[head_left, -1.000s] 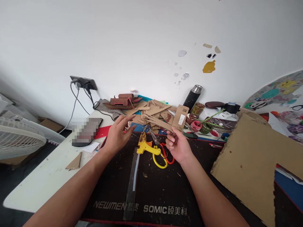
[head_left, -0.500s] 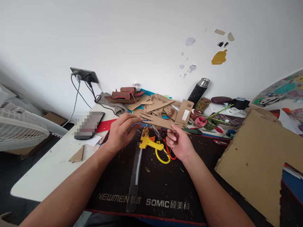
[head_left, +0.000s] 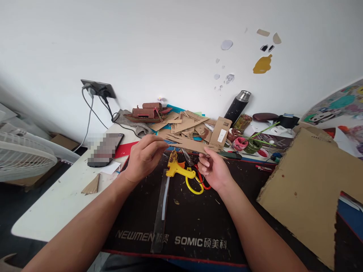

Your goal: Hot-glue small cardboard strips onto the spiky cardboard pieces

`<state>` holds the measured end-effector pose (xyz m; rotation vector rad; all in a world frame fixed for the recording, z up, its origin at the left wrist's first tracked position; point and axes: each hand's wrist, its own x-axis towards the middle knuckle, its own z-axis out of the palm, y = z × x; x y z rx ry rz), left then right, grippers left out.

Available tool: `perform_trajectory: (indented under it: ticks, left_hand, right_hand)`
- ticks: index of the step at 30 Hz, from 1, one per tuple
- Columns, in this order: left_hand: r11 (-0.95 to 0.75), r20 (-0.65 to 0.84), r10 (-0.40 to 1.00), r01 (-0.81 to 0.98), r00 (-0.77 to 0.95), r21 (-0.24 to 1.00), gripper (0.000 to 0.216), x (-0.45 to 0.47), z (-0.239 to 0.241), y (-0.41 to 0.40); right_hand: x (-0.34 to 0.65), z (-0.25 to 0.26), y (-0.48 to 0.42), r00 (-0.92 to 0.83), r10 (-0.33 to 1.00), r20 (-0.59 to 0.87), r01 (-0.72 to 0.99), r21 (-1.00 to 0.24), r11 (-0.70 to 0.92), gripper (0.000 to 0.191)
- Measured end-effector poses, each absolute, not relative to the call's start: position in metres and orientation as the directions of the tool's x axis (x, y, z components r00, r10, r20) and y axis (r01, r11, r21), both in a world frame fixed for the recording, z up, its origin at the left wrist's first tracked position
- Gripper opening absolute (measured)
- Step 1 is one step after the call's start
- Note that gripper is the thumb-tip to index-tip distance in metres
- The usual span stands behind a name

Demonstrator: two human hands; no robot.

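A: "Cardboard strip (head_left: 191, 144) axis?"
B: "Crosswise by the mat (head_left: 195, 215)'s far edge, split end leftward; our right hand (head_left: 214, 170) pinches it."
A: "Our left hand (head_left: 144, 159)?"
B: "Fingers bunched there; gripping, we cannot tell. Room lies nearer us."

Between left hand (head_left: 148, 156) and right hand (head_left: 214, 170), a cardboard strip (head_left: 193, 144) bars forward passage; a yellow glue gun (head_left: 181, 171) and scissors (head_left: 195, 192) obstruct below. Beyond both — piled cardboard scraps (head_left: 188, 123). Nearside of the right hand — bare mat (head_left: 195, 217) permits passage; rightward, a cardboard sheet (head_left: 303, 189) limits reach.
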<state>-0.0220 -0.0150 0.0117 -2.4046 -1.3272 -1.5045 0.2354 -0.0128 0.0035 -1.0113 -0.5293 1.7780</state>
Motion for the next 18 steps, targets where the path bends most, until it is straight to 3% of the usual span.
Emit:
perform_trajectory:
  ticks: [5,13,18]
  left_hand:
    - [-0.624,0.734,0.659,0.662,0.161,0.416,0.013,-0.0216,0.011,-0.0145]
    - [-0.708,0.818,0.523,0.657,0.24,0.26,0.009,-0.0242,0.0061,-0.0112]
    - [-0.711,0.82,0.52,0.653,0.24,0.26,0.01,-0.0232,0.0064,-0.0109]
  right_hand:
    - [0.2353,0.0037,-0.013,-0.176,0.905,-0.387,-0.541,-0.731,-0.417,0.039]
    - [0.2358,0.0027,-0.0133,-0.184,0.904,-0.386,-0.546,-0.725,-0.42,0.04]
    - [0.2348,0.0037,-0.0129,-0.176,0.904,-0.39,-0.542,-0.728,-0.42,0.041]
